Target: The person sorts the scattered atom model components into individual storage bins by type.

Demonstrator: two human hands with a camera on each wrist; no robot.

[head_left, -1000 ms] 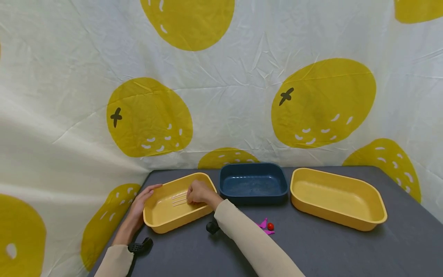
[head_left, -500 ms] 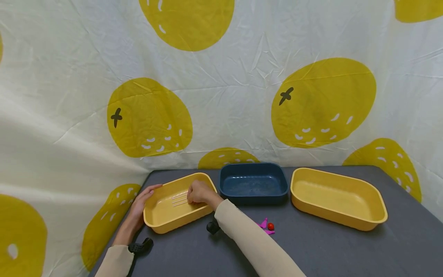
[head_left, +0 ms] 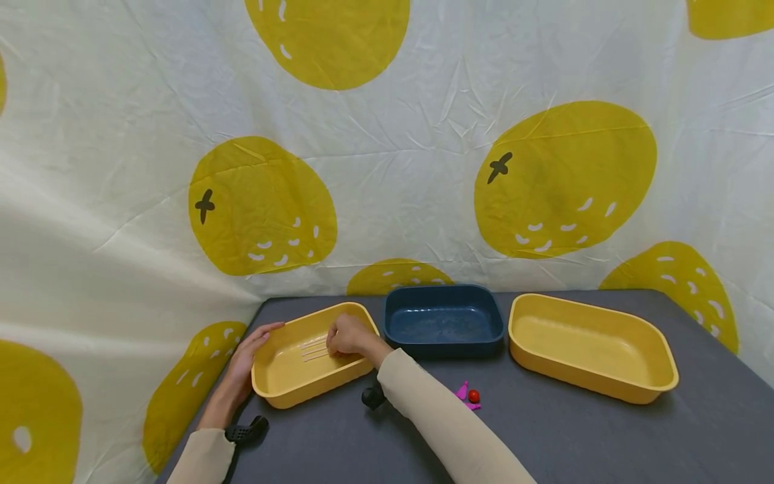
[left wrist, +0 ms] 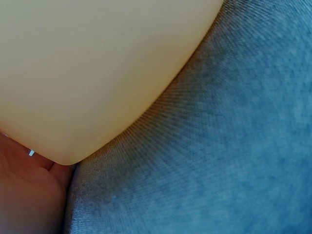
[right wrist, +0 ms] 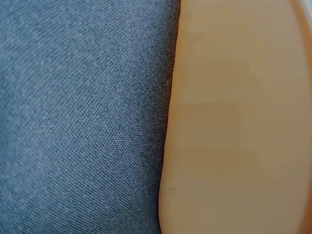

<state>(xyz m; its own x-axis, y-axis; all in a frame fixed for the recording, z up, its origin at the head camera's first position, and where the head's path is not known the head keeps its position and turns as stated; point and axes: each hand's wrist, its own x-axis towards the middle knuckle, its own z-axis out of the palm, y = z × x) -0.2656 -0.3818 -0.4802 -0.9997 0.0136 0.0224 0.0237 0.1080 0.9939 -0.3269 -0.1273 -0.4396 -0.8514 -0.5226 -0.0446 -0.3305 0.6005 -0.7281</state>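
A yellow tray (head_left: pixel 320 388) stands at the left of the table. My left hand (head_left: pixel 243 359) lies along its left end, fingers stretched out and fingertips at the far rim. In the left wrist view the hand's palm side shows beside the tray's wall (left wrist: pixel 97 73). Several thin pale sticks (head_left: pixel 313 349) lie side by side on the tray floor. Over their right ends my right hand (head_left: pixel 351 334) reaches in with curled fingers, pinching at one stick; the fingertips are hidden behind the hand. The right wrist view holds only the tray's outer wall (right wrist: pixel 234 122) and tabletop.
A dark blue tray (head_left: pixel 443 348) stands at the back middle, close to the yellow one. Another yellow tray (head_left: pixel 586 380) is at the right. On the grey table (head_left: pixel 544 444), a small red ball (head_left: pixel 474 396) lies beside magenta pieces (head_left: pixel 463 390), partly behind my right sleeve.
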